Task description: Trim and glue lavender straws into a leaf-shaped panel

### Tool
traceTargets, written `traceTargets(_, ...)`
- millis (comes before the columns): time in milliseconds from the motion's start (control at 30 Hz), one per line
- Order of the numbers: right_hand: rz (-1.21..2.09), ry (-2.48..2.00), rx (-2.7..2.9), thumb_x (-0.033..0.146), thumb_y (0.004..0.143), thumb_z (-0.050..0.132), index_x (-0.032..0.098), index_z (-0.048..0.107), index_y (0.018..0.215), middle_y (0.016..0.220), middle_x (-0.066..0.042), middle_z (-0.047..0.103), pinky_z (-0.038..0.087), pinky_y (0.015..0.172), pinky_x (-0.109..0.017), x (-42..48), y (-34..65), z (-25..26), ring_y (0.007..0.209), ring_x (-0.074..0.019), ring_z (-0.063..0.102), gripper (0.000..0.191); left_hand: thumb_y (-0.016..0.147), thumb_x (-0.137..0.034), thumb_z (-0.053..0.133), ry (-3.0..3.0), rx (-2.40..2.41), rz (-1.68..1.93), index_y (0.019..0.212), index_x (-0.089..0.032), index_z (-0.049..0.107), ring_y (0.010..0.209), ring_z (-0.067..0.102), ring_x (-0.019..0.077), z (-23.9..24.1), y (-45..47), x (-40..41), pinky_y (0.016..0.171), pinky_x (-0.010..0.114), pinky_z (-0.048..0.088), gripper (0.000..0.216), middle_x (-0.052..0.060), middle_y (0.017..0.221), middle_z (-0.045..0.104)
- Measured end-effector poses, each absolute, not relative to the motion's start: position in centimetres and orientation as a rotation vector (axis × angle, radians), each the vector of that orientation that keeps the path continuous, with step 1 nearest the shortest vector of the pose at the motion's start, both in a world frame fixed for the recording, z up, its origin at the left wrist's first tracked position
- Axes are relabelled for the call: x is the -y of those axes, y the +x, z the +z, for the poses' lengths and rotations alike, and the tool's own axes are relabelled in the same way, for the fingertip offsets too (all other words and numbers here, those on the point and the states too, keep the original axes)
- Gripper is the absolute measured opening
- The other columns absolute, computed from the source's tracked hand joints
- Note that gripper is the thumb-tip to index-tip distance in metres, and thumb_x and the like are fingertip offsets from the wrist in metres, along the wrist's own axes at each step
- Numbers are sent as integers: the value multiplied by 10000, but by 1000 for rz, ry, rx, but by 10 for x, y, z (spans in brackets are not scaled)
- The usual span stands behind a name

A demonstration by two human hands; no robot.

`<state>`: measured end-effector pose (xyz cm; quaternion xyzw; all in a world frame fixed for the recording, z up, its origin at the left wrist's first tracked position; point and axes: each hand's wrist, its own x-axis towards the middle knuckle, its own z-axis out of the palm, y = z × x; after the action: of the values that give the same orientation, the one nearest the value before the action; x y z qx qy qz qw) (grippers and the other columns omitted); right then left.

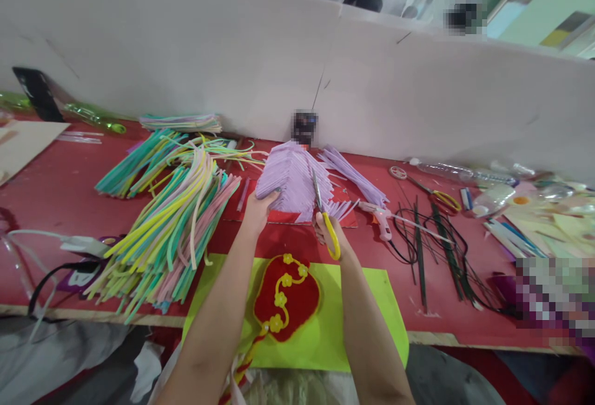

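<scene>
A fan of pale purple straws [292, 178] glued on a red card [346, 219] lies at the middle of the red table. My left hand [258, 206] grips its lower left edge, fingers closed on the straws. My right hand [328, 237] holds yellow-handled scissors [325, 216], their blades lying over the purple straws and pointing away from me. In front of my arms a red padded piece with yellow flower trim [286, 296] rests on a lime green sheet [367, 312].
A big heap of pastel straws [171, 219] lies to the left, a glue gun [383, 219], dark wires [437, 237] and a second pair of scissors [434, 194] to the right. A white partition [232, 51] stands behind; a person's head shows above it.
</scene>
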<state>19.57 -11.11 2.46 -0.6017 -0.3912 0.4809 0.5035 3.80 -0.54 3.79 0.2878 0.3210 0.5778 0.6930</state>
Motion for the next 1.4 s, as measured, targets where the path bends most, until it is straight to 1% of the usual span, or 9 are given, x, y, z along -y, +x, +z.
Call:
traceTargets(300, 1156, -1465, 998, 830, 657, 520, 231, 388, 637, 475, 95, 242, 211, 360, -228, 109, 198, 18, 393, -62, 216, 615, 428, -207, 883, 649, -697, 1297, 845, -158, 727, 832, 703, 207, 38, 38, 5, 879, 368, 521, 448, 41, 821, 750)
traceTargets(400, 1167, -1385, 1052, 839, 673, 488, 232, 404, 652, 502, 81, 268, 264, 392, -241, 110, 197, 20, 428, -82, 247, 613, 423, -212, 884, 654, -703, 1286, 839, -152, 729, 836, 702, 212, 38, 38, 6, 882, 374, 516, 448, 48, 824, 749)
traceTargets(533, 1129, -1294, 1152, 796, 766, 419, 230, 413, 652, 559, 42, 356, 365, 503, -271, 114, 196, 23, 506, -112, 348, 578, 396, -228, 893, 667, -719, 1256, 811, -142, 730, 813, 699, 220, 37, 38, 7, 856, 377, 520, 454, 52, 793, 744)
traceTargets(600, 1126, -1278, 1164, 775, 794, 403, 230, 419, 677, 580, 40, 372, 383, 532, -278, 115, 197, 22, 518, -116, 361, 557, 392, -231, 894, 678, -719, 1240, 806, -139, 731, 792, 697, 213, 37, 38, 7, 841, 370, 522, 455, 53, 790, 743)
traceTargets(667, 1130, -1282, 1161, 773, 793, 410, 230, 423, 694, 584, 44, 367, 384, 528, -281, 114, 197, 21, 510, -115, 352, 552, 382, -229, 897, 679, -717, 1235, 800, -137, 732, 766, 694, 202, 38, 38, 7, 828, 362, 523, 458, 50, 785, 742)
traceTargets(833, 1091, -1321, 1130, 785, 772, 435, 222, 477, 700, 540, 49, 348, 341, 469, -274, 112, 196, 22, 474, -111, 336, 569, 372, -229, 899, 670, -727, 1244, 785, -135, 734, 723, 684, 186, 39, 37, 7, 802, 348, 525, 455, 43, 765, 741)
traceTargets(967, 1113, -1353, 1043, 819, 693, 499, 220, 494, 684, 520, 57, 319, 281, 412, -251, 112, 193, 29, 443, -90, 280, 600, 397, -222, 895, 681, -713, 1245, 794, -144, 735, 727, 683, 180, 39, 37, 7, 811, 344, 515, 435, 37, 777, 740)
traceTargets(1133, 1174, -1336, 1008, 821, 662, 533, 228, 425, 655, 511, 77, 266, 220, 377, -223, 113, 191, 32, 425, -73, 229, 602, 385, -231, 900, 674, -727, 1242, 784, -140, 730, 717, 680, 181, 40, 37, 9, 826, 356, 504, 443, 36, 762, 732)
traceTargets(1400, 1185, -1462, 885, 836, 625, 547, 238, 344, 629, 477, 99, 206, 151, 341, -216, 109, 194, 16, 389, -51, 165, 632, 395, -234, 899, 669, -717, 1254, 799, -151, 735, 731, 685, 182, 39, 37, 8, 835, 358, 511, 445, 30, 772, 737)
